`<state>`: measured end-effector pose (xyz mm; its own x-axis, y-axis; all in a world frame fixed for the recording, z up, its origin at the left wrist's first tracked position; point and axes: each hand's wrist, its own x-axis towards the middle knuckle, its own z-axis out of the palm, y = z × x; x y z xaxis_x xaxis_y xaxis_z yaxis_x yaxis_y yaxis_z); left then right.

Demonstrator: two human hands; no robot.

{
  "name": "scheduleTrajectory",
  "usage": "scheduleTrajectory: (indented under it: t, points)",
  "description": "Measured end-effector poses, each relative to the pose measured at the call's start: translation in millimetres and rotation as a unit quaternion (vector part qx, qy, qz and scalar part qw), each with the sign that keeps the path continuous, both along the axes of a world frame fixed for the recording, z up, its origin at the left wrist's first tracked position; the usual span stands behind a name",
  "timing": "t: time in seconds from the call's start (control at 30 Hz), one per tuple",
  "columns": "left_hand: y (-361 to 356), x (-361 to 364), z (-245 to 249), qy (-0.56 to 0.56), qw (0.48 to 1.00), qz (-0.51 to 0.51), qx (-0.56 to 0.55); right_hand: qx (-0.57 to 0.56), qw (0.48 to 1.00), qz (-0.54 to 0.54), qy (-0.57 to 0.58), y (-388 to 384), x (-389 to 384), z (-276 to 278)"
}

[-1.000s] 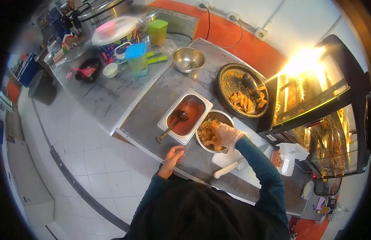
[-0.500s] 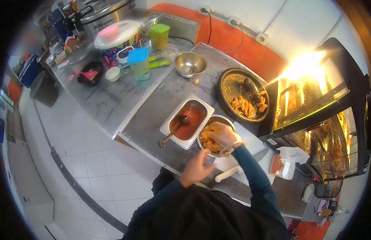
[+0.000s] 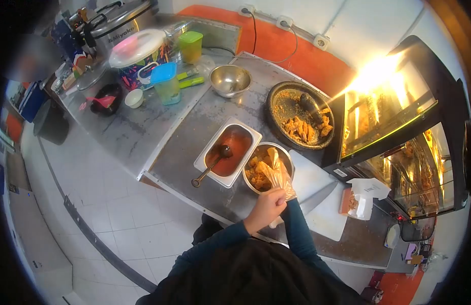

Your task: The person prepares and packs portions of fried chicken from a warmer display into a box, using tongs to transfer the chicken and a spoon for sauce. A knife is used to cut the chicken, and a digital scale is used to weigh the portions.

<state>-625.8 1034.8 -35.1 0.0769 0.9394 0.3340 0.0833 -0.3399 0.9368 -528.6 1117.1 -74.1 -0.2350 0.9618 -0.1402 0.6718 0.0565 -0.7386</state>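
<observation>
My right hand [image 3: 280,175], in a thin clear plastic glove, is over the metal bowl [image 3: 291,158] of orange-brown food pieces [image 3: 256,172]. Its fingers look apart and nothing shows between them. The bare fingers of my left hand [image 3: 266,209] are closed on the glove's edge [image 3: 287,193] at my right wrist. Left of the bowl is a rectangular metal tray [image 3: 200,163] of red sauce [image 3: 234,151] with a ladle [image 3: 210,170] in it.
A stone mortar [image 3: 274,118] with food and a pestle is beyond the bowl. To the right are a cutting board [image 3: 331,226], a knife [image 3: 318,198], an open box [image 3: 366,207] and a lit display case [image 3: 393,122]. An empty metal bowl [image 3: 230,80] stands farther back.
My left hand has gone from open beside the bowl to closed at my right wrist. The gloved right hand has turned, with its glove stretched toward the cuff. The view has shifted slightly.
</observation>
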Motion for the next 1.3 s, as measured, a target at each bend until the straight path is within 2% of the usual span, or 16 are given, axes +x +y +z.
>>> scheduleTrajectory:
  t: [0.13, 0.2, 0.3, 0.33, 0.37, 0.4, 0.47, 0.57, 0.63, 0.73, 0.77, 0.8, 0.87, 1.03, 1.2, 1.3]
  points:
    - [-1.3, -10.1, -26.0, -0.024, 0.997, 0.043, -0.057, 0.079, 0.974, 0.083, -0.193, 17.6, -13.0, 0.4]
    - [-8.9, -6.4, -44.2, -0.040, 0.997, -0.003, -0.068, 0.115, 0.940, 0.208, -0.245, 19.3, -12.4, -2.1]
    - [-10.3, -2.6, -70.0, -0.015, 0.995, 0.021, -0.092, 0.057, 0.921, 0.258, -0.286, 30.6, -21.2, -27.7]
    - [-5.1, -4.4, -74.4, -0.009, 0.994, 0.034, -0.101, 0.118, 0.914, 0.251, -0.296, 42.4, -11.9, -64.4]
    - [-1.7, -7.7, -70.8, -0.021, 0.994, 0.045, -0.098, 0.243, 0.875, 0.253, -0.334, 37.5, -14.7, -51.0]
    - [0.0, -8.7, -66.6, -0.035, 0.993, 0.051, -0.096, 0.157, 0.875, 0.298, -0.349, 42.2, -17.1, -34.2]
    - [5.5, -13.2, -66.8, -0.029, 0.993, 0.068, -0.093, 0.208, 0.839, 0.297, -0.406, 43.6, -14.9, -27.7]
    - [10.0, -15.3, -63.0, -0.039, 0.996, 0.062, -0.055, 0.120, 0.863, 0.289, -0.397, 45.2, -17.7, -11.7]
    - [8.6, -12.2, -60.2, -0.043, 0.996, 0.059, -0.056, 0.124, 0.935, 0.315, -0.110, 44.0, -11.4, -16.1]
    - [1.8, -5.5, -50.6, -0.046, 0.997, 0.043, -0.054, 0.222, 0.930, 0.264, -0.126, 39.7, -8.2, -14.0]
    - [-1.2, -3.8, -47.3, -0.045, 0.997, 0.031, -0.050, 0.146, 0.935, 0.274, -0.168, 38.9, -5.0, -10.6]
    - [-3.6, -2.8, -46.3, -0.046, 0.997, 0.028, -0.052, 0.144, 0.936, 0.273, -0.169, 35.8, -2.9, -8.0]
    - [-5.9, -1.9, -44.2, -0.029, 0.998, -0.014, -0.055, 0.194, 0.880, 0.329, -0.283, 28.4, -5.5, 0.3]
    - [9.3, 5.4, -81.8, -0.016, 0.997, 0.026, -0.069, 0.154, 0.903, 0.326, -0.235, 34.3, -15.4, 11.1]
    - [9.9, 0.5, -63.5, 0.010, 0.997, 0.032, -0.069, 0.146, 0.913, 0.286, -0.250, 40.0, -6.4, 10.9]
    - [6.0, -4.4, -50.8, 0.022, 0.997, 0.041, -0.058, 0.219, 0.921, 0.242, -0.214, 36.2, 5.9, -4.5]
